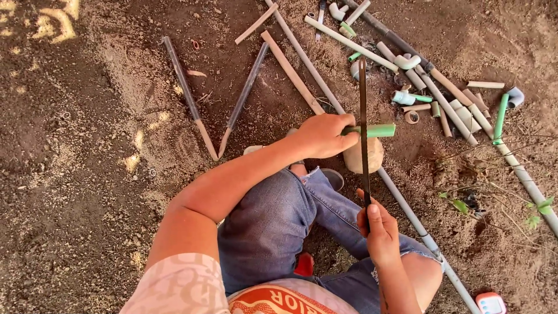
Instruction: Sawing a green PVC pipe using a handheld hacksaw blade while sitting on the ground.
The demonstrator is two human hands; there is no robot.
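Green pipe [375, 131] end inside left hand [321, 135]

Dirt ground [87, 174], scattered pipe offcuts [442, 99]

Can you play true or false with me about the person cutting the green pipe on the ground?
1. The left hand holds a short green pipe. True.
2. The right hand holds a hammer. False: it grips a long thin dark saw blade that lies across the green pipe.
3. The person sits on a tiled floor. False: the ground is bare brown dirt.
4. Many pipe pieces lie scattered on the dirt beyond the hands. True.
5. The person wears blue jeans. True.
6. The green pipe rests on a metal table. False: a pale rounded stone shows just under it.
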